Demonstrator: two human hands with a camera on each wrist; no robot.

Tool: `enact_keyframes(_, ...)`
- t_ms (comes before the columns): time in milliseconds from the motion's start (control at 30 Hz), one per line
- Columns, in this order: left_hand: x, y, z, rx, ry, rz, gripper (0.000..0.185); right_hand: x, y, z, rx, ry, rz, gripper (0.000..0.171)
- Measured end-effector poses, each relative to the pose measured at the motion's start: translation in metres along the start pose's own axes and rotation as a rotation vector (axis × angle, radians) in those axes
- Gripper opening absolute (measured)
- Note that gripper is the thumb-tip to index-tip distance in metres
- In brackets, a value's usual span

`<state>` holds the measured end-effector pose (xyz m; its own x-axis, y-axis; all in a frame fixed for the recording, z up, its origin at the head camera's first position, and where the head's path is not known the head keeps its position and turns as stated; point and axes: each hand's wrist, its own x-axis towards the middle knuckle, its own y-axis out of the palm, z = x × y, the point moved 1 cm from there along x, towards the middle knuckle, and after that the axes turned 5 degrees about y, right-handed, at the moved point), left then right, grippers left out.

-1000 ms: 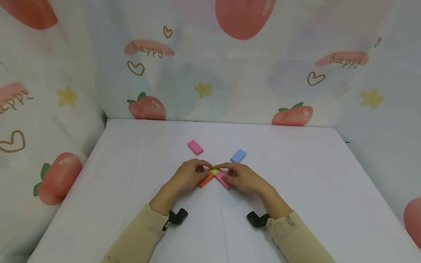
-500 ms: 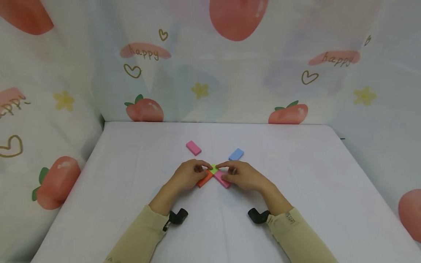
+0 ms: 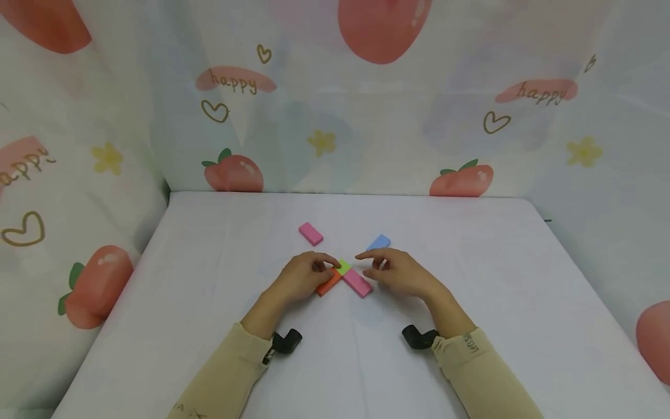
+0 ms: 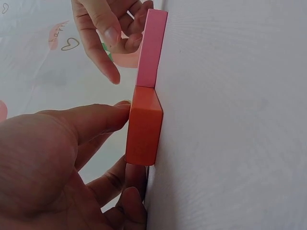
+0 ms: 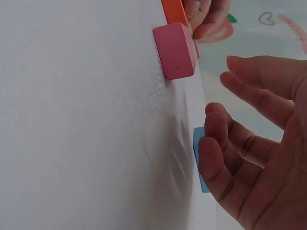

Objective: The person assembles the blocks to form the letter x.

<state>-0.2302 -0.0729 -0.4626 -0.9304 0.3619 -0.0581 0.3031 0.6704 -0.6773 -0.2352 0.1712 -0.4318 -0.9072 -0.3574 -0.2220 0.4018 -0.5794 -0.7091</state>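
An orange block (image 3: 329, 283) and a pink block (image 3: 358, 283) lie on the white table, slanting away from each other below a lime-green block (image 3: 343, 267) that meets their upper ends. My left hand (image 3: 302, 276) holds the orange block, its thumb at the top edge and fingers along the far side, index fingertip right at the green block. In the left wrist view the orange block (image 4: 145, 127) butts against the pink one. My right hand (image 3: 400, 270) is apart from the pink block, fingers loosely bent with nothing between them, nearest the blue block (image 3: 380, 241), which it partly hides.
A second pink block (image 3: 311, 234) lies farther back on the left of the table (image 3: 251, 221). Printed cloth (image 3: 377, 128) with peaches and hearts hangs behind and along the sides. A black wrist camera (image 3: 419, 337) sticks out from each sleeve.
My right hand has let go of the pink block and moved off to the right and up, uncovering it. The left hand stays at the orange block.
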Motion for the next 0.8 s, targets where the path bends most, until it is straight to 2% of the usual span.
enact_keyframes(400,0.001,-0.001,0.000,-0.012,-0.013,0.014,0.017,0.006,-0.009,-0.009,-0.081,-0.066,-0.118,0.034)
enact_keyframes(800,0.000,0.000,-0.001,-0.026,-0.058,-0.001,0.017,0.008,-0.028,-0.011,-0.143,-0.095,-0.152,0.033)
